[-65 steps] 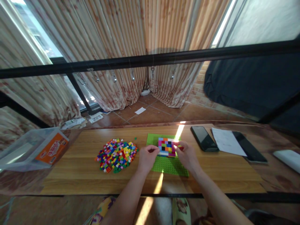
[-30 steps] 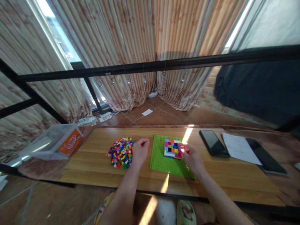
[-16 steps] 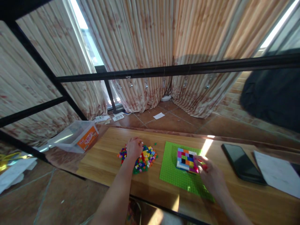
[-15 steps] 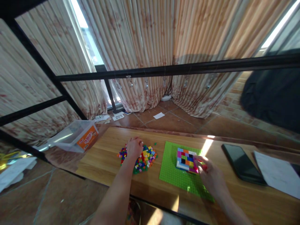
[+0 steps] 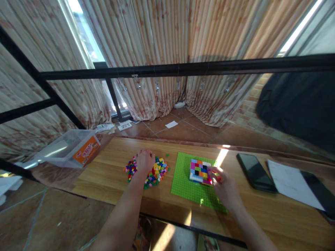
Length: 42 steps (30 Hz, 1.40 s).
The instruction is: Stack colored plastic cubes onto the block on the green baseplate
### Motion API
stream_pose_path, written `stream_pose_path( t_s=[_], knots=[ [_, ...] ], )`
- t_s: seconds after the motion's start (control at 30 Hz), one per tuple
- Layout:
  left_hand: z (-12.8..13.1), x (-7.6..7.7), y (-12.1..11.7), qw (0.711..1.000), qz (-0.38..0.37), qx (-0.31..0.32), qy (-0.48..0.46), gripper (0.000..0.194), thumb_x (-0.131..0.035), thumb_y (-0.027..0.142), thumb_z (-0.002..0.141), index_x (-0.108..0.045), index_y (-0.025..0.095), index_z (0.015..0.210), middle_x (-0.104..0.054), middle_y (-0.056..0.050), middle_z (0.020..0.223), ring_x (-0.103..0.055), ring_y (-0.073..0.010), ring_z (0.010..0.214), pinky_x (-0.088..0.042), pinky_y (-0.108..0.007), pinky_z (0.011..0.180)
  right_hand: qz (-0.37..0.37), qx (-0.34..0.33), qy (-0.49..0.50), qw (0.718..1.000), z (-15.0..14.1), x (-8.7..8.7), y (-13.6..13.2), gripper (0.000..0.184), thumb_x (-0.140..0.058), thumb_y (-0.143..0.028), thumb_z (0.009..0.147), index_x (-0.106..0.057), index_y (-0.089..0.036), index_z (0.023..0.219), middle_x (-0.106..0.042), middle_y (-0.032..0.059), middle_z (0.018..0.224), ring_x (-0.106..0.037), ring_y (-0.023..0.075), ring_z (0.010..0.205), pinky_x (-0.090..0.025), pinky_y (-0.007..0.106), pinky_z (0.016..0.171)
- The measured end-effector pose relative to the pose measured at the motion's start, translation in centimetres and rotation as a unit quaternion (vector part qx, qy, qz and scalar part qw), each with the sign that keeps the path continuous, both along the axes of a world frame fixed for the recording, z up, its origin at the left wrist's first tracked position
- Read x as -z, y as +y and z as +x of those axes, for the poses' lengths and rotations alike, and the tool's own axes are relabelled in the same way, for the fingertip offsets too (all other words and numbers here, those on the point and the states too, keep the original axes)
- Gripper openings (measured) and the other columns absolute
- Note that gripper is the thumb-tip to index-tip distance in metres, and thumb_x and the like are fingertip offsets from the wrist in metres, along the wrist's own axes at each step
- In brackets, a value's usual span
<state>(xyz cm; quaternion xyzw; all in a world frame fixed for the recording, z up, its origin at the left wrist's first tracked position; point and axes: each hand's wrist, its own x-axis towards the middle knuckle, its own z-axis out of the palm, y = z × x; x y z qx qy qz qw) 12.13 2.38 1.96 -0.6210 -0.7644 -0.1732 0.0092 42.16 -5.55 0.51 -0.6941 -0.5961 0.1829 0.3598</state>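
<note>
Brick block [image 5: 199, 171], low and nearly square with no clear long axis, sits towards the far side of a studded green baseplate [image 5: 184, 190] on a wooden table [image 5: 104, 183]. Its top is a patchwork of orange, white, black, blue, yellow and magenta, with a long white strip along the near edge. The right hand [image 5: 224, 184] is much the nearer: it comes in from the block's right, fingertips at that edge, thumb and fingers appearing to pinch a small red piece [image 5: 217, 177].

The left hand [image 5: 144, 161] is well apart from the block, off to its left. It reaches over a heap of loose bricks [image 5: 158, 172] — mixed colours, spread wider from side to side than front to back — with the fingers curled downward. Whether they grip a brick cannot be told; the back of the hand hides them.

Beyond the table's left end stands a clear plastic tub [image 5: 65, 148] with an orange label [image 5: 86, 150]; what it holds cannot be made out. Right of the baseplate lie a dark phone [image 5: 255, 172] and a white sheet of paper [image 5: 289, 179].
</note>
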Motion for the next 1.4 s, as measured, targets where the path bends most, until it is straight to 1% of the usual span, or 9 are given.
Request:
stream_pose_path(
  t_s=[0.33,0.53,0.77,0.93,1.03,1.13,1.27,1.33,1.4],
  knots=[
    [-0.1,-0.6,-0.5,0.999,-0.01,0.027,-0.02,0.019,-0.053,0.021,0.079,-0.072,0.022,0.079,-0.069,-0.007,0.107,-0.057,-0.0278,0.103,-0.04,-0.041,0.087,-0.007,-0.015,-0.005,1.0,-0.2,0.0,0.1,0.039,-0.044,-0.042,0.084,-0.069,-0.02,0.104,-0.067,0.0068,0.082,-0.056,0.0172,0.059,-0.042,0.029,0.058],
    [0.5,-0.6,-0.4,0.999,-0.007,0.031,-0.033,0.016,-0.057,0.028,0.078,-0.073,0.022,0.076,-0.07,-0.008,0.101,-0.057,-0.029,0.103,-0.04,-0.042,0.089,0.001,-0.014,-0.003,1.0,-0.4,0.0,0.1,0.038,-0.045,-0.042,0.083,-0.069,-0.02,0.102,-0.067,0.0062,0.077,-0.055,0.0168,0.055,-0.042,0.029,0.056],
    [1.2,-0.6,0.0,0.997,-0.024,0.028,-0.072,0.012,-0.059,0.026,0.078,-0.07,0.022,0.077,-0.07,-0.008,0.1,-0.055,-0.0302,0.105,-0.036,-0.049,0.094,-0.01,-0.011,-0.001,1.0,-0.5,-0.4,0.0,0.04,-0.043,-0.042,0.084,-0.068,-0.018,0.103,-0.067,0.0073,0.079,-0.059,0.0186,0.06,-0.043,0.029,0.058],
    [1.1,-0.4,0.0,0.997,-0.008,0.048,-0.059,0.01,-0.058,0.023,0.08,-0.067,0.02,0.077,-0.07,-0.008,0.099,-0.056,-0.0293,0.106,-0.037,-0.048,0.095,-0.012,-0.021,0.012,1.0,-0.4,-0.2,0.0,0.04,-0.043,-0.042,0.085,-0.067,-0.018,0.105,-0.068,0.0076,0.082,-0.06,0.0181,0.061,-0.044,0.029,0.059],
    [1.1,-1.2,0.0,0.994,0.013,0.087,-0.058,0.013,-0.053,0.021,0.084,-0.066,0.018,0.082,-0.07,-0.009,0.097,-0.06,-0.0265,0.1,-0.04,-0.042,0.093,-0.009,-0.017,0.01,1.0,-0.4,-0.1,0.0,0.039,-0.044,-0.042,0.084,-0.068,-0.018,0.103,-0.068,0.0077,0.084,-0.058,0.0171,0.059,-0.043,0.029,0.058],
    [2.2,-2.7,-1.0,0.98,0.028,0.155,-0.124,0.016,-0.05,0.023,0.088,-0.065,0.017,0.09,-0.071,-0.008,0.091,-0.064,-0.0213,0.088,-0.045,-0.033,0.084,-0.002,-0.013,0.001,1.0,-0.6,-0.3,0.0,0.037,-0.044,-0.04,0.085,-0.068,-0.018,0.101,-0.069,0.0086,0.086,-0.059,0.0172,0.06,-0.043,0.029,0.059],
    [5.8,-3.9,-4.0,0.928,0.034,0.275,-0.249,0.014,-0.051,0.026,0.088,-0.064,0.021,0.09,-0.072,-0.002,0.087,-0.066,-0.0152,0.081,-0.046,-0.024,0.075,0.0,-0.013,0.015,1.0,-0.9,-0.7,0.1,0.035,-0.044,-0.038,0.085,-0.067,-0.017,0.101,-0.07,0.0085,0.084,-0.059,0.0171,0.06,-0.044,0.029,0.06],
    [7.8,-3.9,-5.6,0.907,0.009,0.328,-0.264,0.014,-0.051,0.025,0.087,-0.064,0.021,0.087,-0.071,-0.001,0.084,-0.065,-0.014,0.079,-0.046,-0.023,0.074,-0.003,-0.012,0.02,1.0,-1.0,-0.8,0.2,0.034,-0.045,-0.036,0.085,-0.067,-0.017,0.101,-0.069,0.0078,0.081,-0.059,0.0168,0.06,-0.045,0.029,0.06],
    [9.2,-3.7,-6.7,0.897,-0.017,0.36,-0.255,0.013,-0.052,0.022,0.086,-0.064,0.021,0.085,-0.071,0.0,0.083,-0.064,-0.0135,0.078,-0.046,-0.023,0.073,-0.003,-0.013,0.021,1.0,-1.1,-0.8,0.2,0.03,-0.045,-0.034,0.085,-0.067,-0.018,0.099,-0.069,0.0076,0.083,-0.06,0.0164,0.061,-0.046,0.029,0.061]
  ],
)
